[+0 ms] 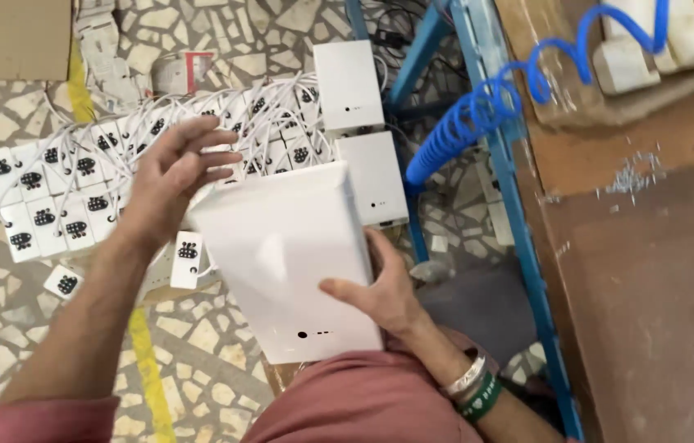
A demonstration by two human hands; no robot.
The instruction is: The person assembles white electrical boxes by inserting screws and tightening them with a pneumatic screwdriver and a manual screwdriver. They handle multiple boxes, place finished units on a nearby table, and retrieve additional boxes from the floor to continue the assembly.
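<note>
1. White rectangular plastic box (pixel 285 258) sits centre frame over the lap, long axis running 11 to 5 o'clock.
2. Right hand (pixel 380 295) has its grip closed on the box's right edge, thumb on top. Left hand (pixel 171 176) is open, fingers spread, at the box's 10 o'clock corner; cannot tell if it touches.
3. Step looks like positioning the box; left hand needs a firm hold first.
4. Pile of white adapters (pixel 76 193) with cords on the floor at 10 o'clock, two more white boxes (pixel 359 131) at 12.
5. Blue table frame (pixel 511 189) and coiled hose (pixel 486 107) crowd 2 o'clock; open room is lower left.
</note>
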